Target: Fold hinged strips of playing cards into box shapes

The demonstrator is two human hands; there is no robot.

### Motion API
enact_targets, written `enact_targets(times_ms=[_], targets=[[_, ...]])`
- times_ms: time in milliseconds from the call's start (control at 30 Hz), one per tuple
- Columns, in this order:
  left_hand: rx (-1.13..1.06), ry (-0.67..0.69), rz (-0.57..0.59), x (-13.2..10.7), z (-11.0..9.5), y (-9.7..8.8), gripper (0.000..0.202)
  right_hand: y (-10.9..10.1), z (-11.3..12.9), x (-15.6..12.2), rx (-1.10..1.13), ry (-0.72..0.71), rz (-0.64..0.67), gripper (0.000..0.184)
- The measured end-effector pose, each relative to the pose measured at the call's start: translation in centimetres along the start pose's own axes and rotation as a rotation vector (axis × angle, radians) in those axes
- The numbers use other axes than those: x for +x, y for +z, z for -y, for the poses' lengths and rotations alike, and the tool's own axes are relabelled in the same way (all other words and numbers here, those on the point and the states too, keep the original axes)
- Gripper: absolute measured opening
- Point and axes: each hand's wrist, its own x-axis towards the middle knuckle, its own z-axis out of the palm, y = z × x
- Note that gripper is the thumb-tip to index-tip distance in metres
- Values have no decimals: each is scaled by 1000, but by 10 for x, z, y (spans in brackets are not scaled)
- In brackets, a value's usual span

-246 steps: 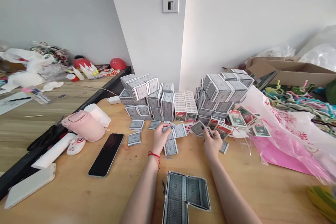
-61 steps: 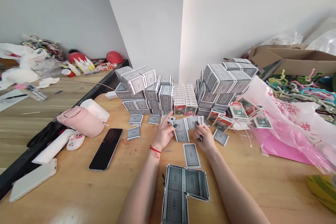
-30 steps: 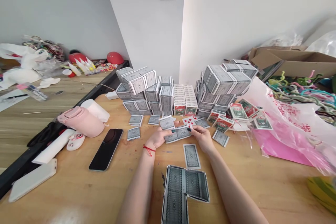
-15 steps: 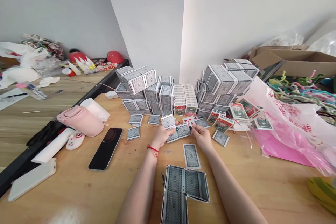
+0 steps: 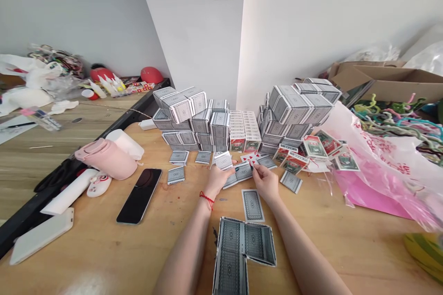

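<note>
Remote feed: I have folded playing cards [image 5: 244,172] beyond the L-shaped playing-card box [image 5: 230,249] on the bench [image 5: 138,258] | my left hand [image 5: 217,180] is closed on their left part, thumb on top | my right hand [image 5: 267,182] pinches their right end | single face-down card [image 5: 252,205] just beyond the box | black smartphone [image 5: 139,196] left of the box

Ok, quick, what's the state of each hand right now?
Left hand: closed, holding patterned playing cards, thumb on top.
Right hand: closed, pinching those cards at their right end.
</note>
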Motion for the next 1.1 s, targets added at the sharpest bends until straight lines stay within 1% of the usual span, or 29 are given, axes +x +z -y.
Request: enact_targets(times_ms=[100, 167, 233, 300, 333, 400, 467, 567, 667, 733, 800, 833, 900, 933, 967, 1033, 1100], targets=[[-22, 3, -38, 0, -1, 3, 21, 0, 3, -2, -89, -43, -33, 27], [-23, 20, -69, 0, -1, 4, 18, 0, 3, -1, -79, -36, -22, 27], [-19, 37, -78, 1, -1, 4, 16, 0, 4, 1, 56, 4, 51, 28], [-31, 45, -77, 1, -1, 4, 15, 1, 4, 3, 262, 55, 141, 29], [-44, 41, -80, 1, -2, 5, 16, 2, 5, 5, 355, 79, 164, 29], [-75, 18, -89, 0, -2, 7, 17, 3, 6, 6, 465, 118, 143, 30], [-99, -10, -90, -1, -2, 10, 18, 5, 6, 6, 482, 141, 79, 31], [-129, -32, -72, -3, -1, 16, 18, 8, 6, 3, 368, 137, -24, 31], [-136, -34, -70, -5, 1, 20, 19, 10, 8, -4, 99, 100, -163, 30], [-157, -49, -84, -6, 1, 22, 20, 12, 11, -9, -69, 49, -238, 31], [-204, -70, -101, -6, 0, 22, 21, 13, 15, -11, -141, -10, -276, 32], [-227, -76, -109, -7, -1, 22, 21, 13, 17, -11, -133, -22, -281, 32], [-252, -80, -117, -7, -4, 20, 21, 12, 20, -8, -20, 17, -267, 31], [-257, -83, -121, -7, -5, 20, 21, 12, 21, -5, 92, 74, -253, 31], [-262, -91, -123, -7, -6, 19, 21, 10, 21, -2, 242, 147, -225, 31], [-281, -113, -120, -7, -7, 18, 21, 8, 22, 4, 630, 312, -135, 28], [-291, -118, -116, -7, -7, 18, 21, 5, 23, 8, 947, 460, 20, 21]])
